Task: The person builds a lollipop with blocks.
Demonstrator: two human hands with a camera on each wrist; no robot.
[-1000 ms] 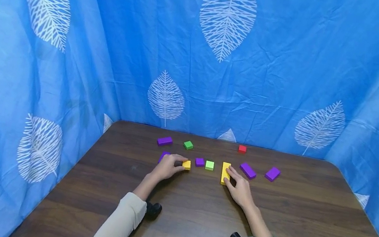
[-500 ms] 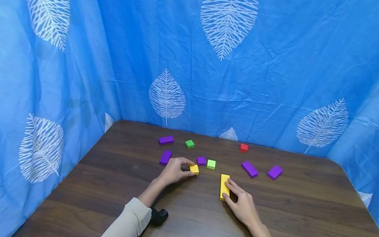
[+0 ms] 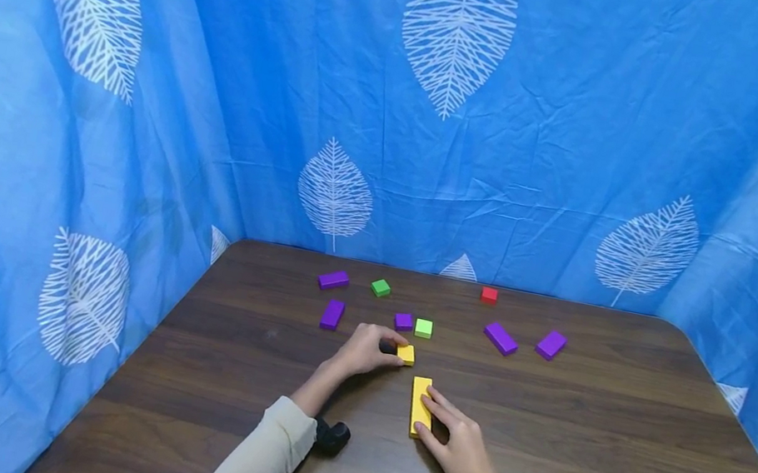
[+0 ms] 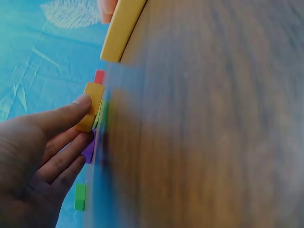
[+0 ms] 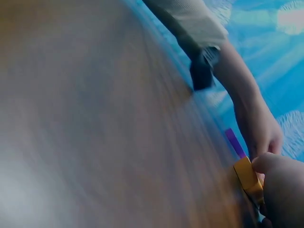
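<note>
Between thumb and fingers my left hand pinches a small yellow block, just in front of a light green block and a small purple block. In the left wrist view the thumb lies on the yellow block's near face. My right hand grips a long yellow block from its right side, nearer to me than the small one. The two yellow blocks are apart. The right wrist view shows the long block partly hidden behind the thumb.
Two purple blocks, one of them this purple block, and a dark green block lie at the back left. A red block and two more purple blocks lie at the back right. Blue curtains enclose the wooden table.
My left hand has moved right and a little nearer with the small yellow block. My right hand has brought the long yellow block nearer to me and slightly left.
</note>
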